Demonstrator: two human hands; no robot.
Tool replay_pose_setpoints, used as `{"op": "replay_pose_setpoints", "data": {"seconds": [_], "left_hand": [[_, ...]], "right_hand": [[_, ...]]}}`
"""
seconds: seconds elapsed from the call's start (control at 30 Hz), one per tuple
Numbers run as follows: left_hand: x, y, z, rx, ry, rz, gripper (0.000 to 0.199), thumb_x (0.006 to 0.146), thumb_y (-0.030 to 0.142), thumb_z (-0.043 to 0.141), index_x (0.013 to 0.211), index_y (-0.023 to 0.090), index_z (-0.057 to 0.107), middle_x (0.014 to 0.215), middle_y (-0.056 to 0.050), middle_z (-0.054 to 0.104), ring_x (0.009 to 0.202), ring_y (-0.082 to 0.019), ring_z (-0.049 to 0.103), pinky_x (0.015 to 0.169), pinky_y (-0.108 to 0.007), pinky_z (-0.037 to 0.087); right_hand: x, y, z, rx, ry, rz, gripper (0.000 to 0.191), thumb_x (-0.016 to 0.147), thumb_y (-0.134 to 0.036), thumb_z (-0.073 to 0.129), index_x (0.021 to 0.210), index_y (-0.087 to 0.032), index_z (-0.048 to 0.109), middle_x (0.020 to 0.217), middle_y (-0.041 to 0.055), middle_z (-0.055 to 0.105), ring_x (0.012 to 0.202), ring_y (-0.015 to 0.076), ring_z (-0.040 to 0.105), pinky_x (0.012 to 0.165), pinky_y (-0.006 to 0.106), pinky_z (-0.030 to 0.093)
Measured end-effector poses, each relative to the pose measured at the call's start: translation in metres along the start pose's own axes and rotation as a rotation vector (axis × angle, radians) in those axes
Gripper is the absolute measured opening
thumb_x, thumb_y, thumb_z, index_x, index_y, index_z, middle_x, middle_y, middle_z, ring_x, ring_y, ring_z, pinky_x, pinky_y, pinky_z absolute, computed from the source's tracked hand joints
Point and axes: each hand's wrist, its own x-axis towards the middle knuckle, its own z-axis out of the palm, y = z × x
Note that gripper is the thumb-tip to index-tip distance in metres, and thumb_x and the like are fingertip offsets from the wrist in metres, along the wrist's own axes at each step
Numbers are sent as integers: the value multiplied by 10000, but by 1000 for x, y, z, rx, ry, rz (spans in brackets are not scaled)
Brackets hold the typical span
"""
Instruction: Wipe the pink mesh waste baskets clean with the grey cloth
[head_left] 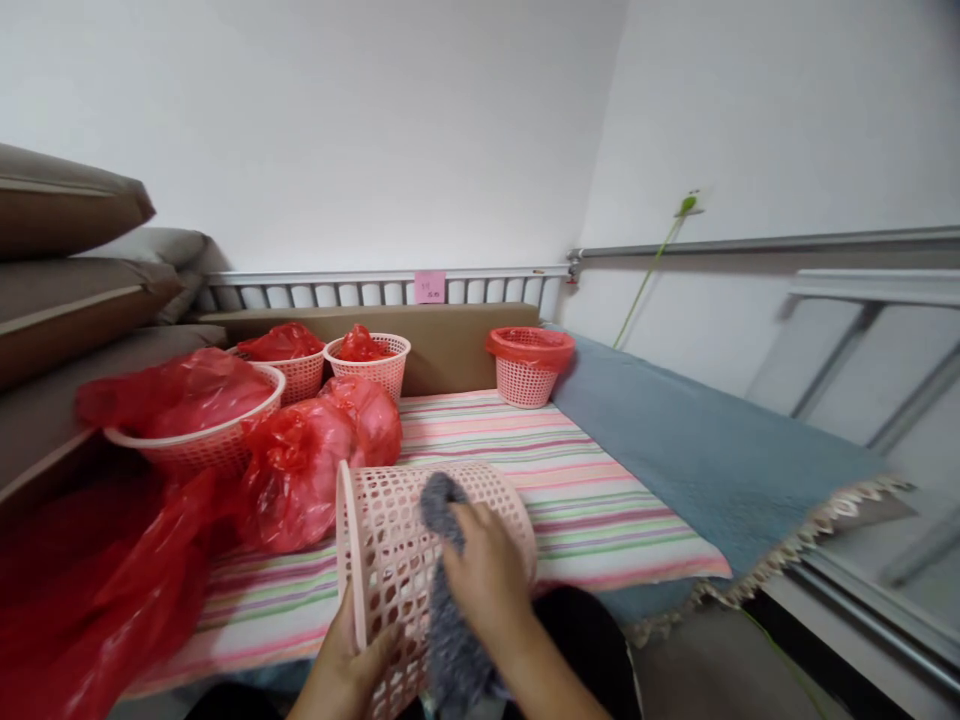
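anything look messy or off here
Red bags sprawl loosely at left, one bulging over the left basket, unlike the neat liner at right. The near basket lies on its side, but the left hand holds it. No spill or damage shows.

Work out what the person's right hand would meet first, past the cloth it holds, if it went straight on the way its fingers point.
Past the grey cloth, the right hand would probably meet the perforated wall of the tipped pink basket, though exact depth is unclear.
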Motion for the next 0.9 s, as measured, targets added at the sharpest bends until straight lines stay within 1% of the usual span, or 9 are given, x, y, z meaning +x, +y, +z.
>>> {"op": "replay_pose_setpoints", "data": {"seconds": [0.13,0.23,0.33,0.43,0.57,0.63,0.77,0.83,0.9], "left_hand": [[1,-24,-23,126,3,142,828,629,462,749,1331,216,386,1217,-79,643,1254,-345,445,1057,-427,359],[2,-36,-27,99,35,198,814,609,473,757,1310,226,425,1224,-67,638,1226,-358,472,1048,-442,371],[-1,-38,-18,14,30,171,879,621,498,743,1361,229,351,1288,-99,587,1236,-346,469,1066,-444,344],[-7,-34,-10,25,-28,70,914,664,515,708,1406,229,258,1276,-144,589,1236,-341,474,1068,-474,330],[-10,-37,-11,150,-119,47,771,710,499,677,1358,210,375,1261,-164,599,1244,-331,471,1093,-473,286],[-10,-42,-13,124,-133,97,712,718,513,661,1319,203,440,1257,-158,605,1231,-328,487,1098,-474,278],[-9,-46,-12,47,-131,137,744,728,484,668,1357,199,392,1300,-150,575,1257,-309,463,1099,-458,280],[-9,-46,-10,-1,-174,123,797,732,467,675,1397,215,316,1300,-148,576,1239,-300,486,1085,-453,304],[-9,-47,-8,-61,-194,119,882,723,483,678,1431,229,217,1277,-146,594,1205,-293,522,1075,-457,316]], "right_hand": [[-25,-56,9,190,-72,-280,340,734,-189,587,1065,-265,601,1026,32,567,966,202,501,846,305,396],[-31,-64,11,189,-90,-318,349,732,-187,588,1071,-268,599,998,32,563,951,206,492,824,314,393],[-21,-39,9,134,-53,-256,399,742,-152,562,1121,-275,584,1015,36,563,961,203,495,841,307,387],[4,9,2,-28,21,-89,403,763,-131,515,1152,-210,585,1029,69,577,990,210,508,878,299,376],[35,75,-8,-250,61,231,383,818,-179,453,1183,-145,563,1046,112,595,979,222,545,800,289,402],[41,92,-11,-292,54,296,378,835,-206,436,1191,-158,555,1025,107,602,952,220,564,748,283,405],[42,97,-14,-272,40,318,356,853,-247,418,1173,-178,559,1005,104,609,928,221,580,712,282,402],[42,90,-13,-215,11,342,341,855,-254,417,1148,-175,572,1001,107,615,923,225,585,725,285,408],[41,76,-8,-154,3,307,339,850,-242,424,1139,-155,578,1027,116,613,966,233,574,784,290,411]]}}
